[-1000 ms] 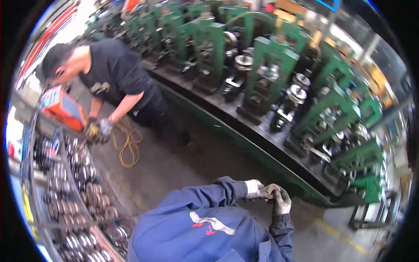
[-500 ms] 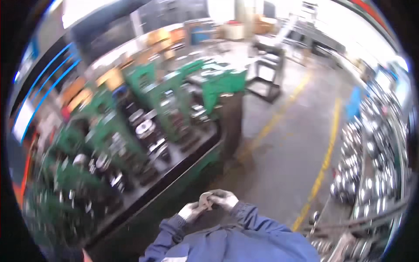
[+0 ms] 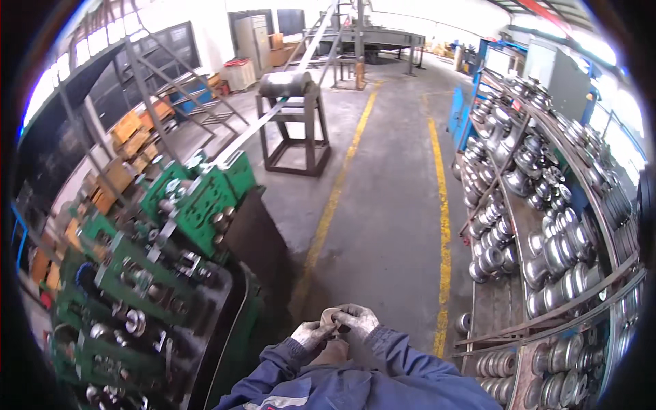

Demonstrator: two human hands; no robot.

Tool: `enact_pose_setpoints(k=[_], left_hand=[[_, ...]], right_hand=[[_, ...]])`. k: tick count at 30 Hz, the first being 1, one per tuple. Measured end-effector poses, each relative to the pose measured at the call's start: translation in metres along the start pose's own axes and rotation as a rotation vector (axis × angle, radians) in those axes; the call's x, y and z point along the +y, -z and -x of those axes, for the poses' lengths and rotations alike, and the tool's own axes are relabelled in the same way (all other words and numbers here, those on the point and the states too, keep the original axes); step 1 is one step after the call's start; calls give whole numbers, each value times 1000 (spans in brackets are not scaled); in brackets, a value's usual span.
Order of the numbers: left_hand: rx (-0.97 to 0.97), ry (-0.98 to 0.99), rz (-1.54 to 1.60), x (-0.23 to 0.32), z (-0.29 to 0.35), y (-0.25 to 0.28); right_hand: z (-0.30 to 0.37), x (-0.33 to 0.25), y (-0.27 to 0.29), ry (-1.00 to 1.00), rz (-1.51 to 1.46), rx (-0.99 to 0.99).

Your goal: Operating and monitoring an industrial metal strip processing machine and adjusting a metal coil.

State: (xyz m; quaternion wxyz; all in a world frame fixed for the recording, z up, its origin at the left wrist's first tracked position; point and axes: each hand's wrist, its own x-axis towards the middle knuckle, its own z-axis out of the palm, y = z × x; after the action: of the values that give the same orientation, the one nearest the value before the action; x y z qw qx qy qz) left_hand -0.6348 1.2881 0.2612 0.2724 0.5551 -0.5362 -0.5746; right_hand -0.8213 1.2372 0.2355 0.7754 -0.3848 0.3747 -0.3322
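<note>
Close together in front of my chest, both hands hold a small tan, curved piece; it is too small to tell its kind. My left hand pinches it from the left, fingers closed. On the other side my right hand has its fingers bent around the piece's right edge. Dark smudges mark both hands, and blue sleeves cover the forearms. The fingers hide part of the piece.
To the left stands a green roll-forming machine with metal rollers. Racks of shiny metal rollers line the right side. A grey floor with yellow lines runs ahead, past a dark stand bearing a cylinder.
My view has swung right and steadied, so the machine sits farther left and the roller racks show more fully. Both hands still hold the tan piece.
</note>
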Motion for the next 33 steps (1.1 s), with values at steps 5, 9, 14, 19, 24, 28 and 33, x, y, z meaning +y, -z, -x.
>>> enact_pose_setpoints(k=[5,9,14,19,24,28,33], left_hand=[[-83,272,209,73,-143,25],[-141,197,167,130,-265,60],[-139,119,108,177,-402,98],[-35,164,63,226,-544,119],[103,269,160,232,-702,139],[268,403,29,233,-803,160],[283,535,115,230,-934,162]], right_hand=[[-87,-92,67,61,139,120],[-167,-174,122,153,201,179],[-251,-229,217,216,31,337],[-342,-276,355,216,-82,488],[-461,-364,486,213,-125,505],[-564,-478,558,266,-106,380],[-645,-764,594,689,376,237]])
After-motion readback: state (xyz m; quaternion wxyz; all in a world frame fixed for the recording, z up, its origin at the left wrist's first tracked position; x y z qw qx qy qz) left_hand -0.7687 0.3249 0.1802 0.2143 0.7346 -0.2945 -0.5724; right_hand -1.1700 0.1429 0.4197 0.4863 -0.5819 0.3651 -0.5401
